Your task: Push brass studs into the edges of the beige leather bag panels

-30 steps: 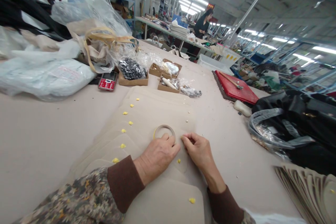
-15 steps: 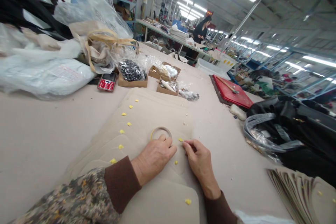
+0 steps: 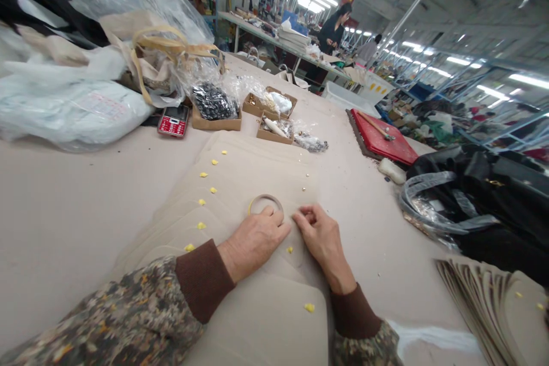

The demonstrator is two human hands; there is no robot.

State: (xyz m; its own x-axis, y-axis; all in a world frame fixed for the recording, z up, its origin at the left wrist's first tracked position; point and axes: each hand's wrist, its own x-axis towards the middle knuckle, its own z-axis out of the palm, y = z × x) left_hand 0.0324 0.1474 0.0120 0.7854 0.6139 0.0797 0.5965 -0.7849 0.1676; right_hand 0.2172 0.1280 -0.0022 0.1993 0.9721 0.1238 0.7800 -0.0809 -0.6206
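A fanned stack of beige leather pieces [image 3: 257, 177] lies on the table in front of me, dotted with small yellow tabs [image 3: 201, 202] down its left side. My left hand [image 3: 253, 240] rests on the stack with curled fingers touching a roll of tape [image 3: 266, 203]. Beside it, my right hand [image 3: 319, 234] pinches its fingertips together on the leather surface; what it pinches is too small to make out. Another yellow tab [image 3: 290, 250] lies between the two hands.
Cardboard trays of hardware [image 3: 214, 111] and a red calculator [image 3: 172, 122] sit at the back. Plastic bags [image 3: 72, 108] pile up left. A red board with a hammer [image 3: 381, 140] and black bags [image 3: 484, 194] lie right. More fanned pieces [image 3: 493, 303] sit bottom right. A person [image 3: 334, 31] works far off.
Both hands stay at the same spot on the stack; the right fingertips have shifted slightly by the tape roll. The view has shifted a little.
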